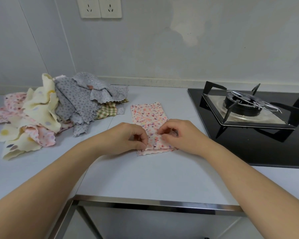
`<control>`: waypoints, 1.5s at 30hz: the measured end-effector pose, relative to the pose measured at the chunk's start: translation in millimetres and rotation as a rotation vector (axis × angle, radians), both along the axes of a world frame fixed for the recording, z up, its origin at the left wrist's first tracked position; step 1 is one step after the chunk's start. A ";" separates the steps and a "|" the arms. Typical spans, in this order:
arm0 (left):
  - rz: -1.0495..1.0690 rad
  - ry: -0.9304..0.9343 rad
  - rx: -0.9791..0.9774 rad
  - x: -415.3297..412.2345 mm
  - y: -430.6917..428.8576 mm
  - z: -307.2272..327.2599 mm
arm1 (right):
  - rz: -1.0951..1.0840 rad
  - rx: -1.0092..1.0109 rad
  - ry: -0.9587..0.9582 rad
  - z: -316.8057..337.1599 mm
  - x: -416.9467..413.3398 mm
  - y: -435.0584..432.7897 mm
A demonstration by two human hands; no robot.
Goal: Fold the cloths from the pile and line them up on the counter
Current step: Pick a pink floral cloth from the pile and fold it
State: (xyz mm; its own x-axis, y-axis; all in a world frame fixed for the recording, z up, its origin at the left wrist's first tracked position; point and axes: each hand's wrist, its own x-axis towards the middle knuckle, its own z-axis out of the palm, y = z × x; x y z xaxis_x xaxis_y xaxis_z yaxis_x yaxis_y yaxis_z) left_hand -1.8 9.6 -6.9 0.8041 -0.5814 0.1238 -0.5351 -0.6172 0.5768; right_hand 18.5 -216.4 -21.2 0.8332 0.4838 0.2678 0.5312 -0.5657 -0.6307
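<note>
Lying folded, narrow: pink speckled cloth (148,116).

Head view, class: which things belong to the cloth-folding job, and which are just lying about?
Belong to the job:
pink speckled cloth, folded into a strip, pinched by left hand and right hand
crumpled heap of grey, cream and pink cloths
pale grey counter

Lying about:
black glass gas hob
white wall sockets
</note>
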 end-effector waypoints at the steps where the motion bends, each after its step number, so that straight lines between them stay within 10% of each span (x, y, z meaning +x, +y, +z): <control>1: 0.005 0.009 -0.014 -0.3 0.5 2.0 | -0.003 0.002 0.005 -0.2 0.3 -0.3; 8: -0.054 0.092 0.229 1.1 7.3 9.1 | -0.016 0.000 -0.006 -1.7 3.0 -3.4; 14: 0.283 -0.397 0.136 2.1 -8.2 -2.5 | -0.025 -0.190 -0.052 -1.9 6.2 -3.3; 21: 0.216 0.043 0.694 -2.1 -12.1 -12.0 | -0.077 -0.728 0.040 -5.9 2.6 -1.1; 45: 0.021 -0.097 0.689 -121.3 -28.0 -18.0 | 0.088 -0.823 0.003 3.9 -124.5 -52.9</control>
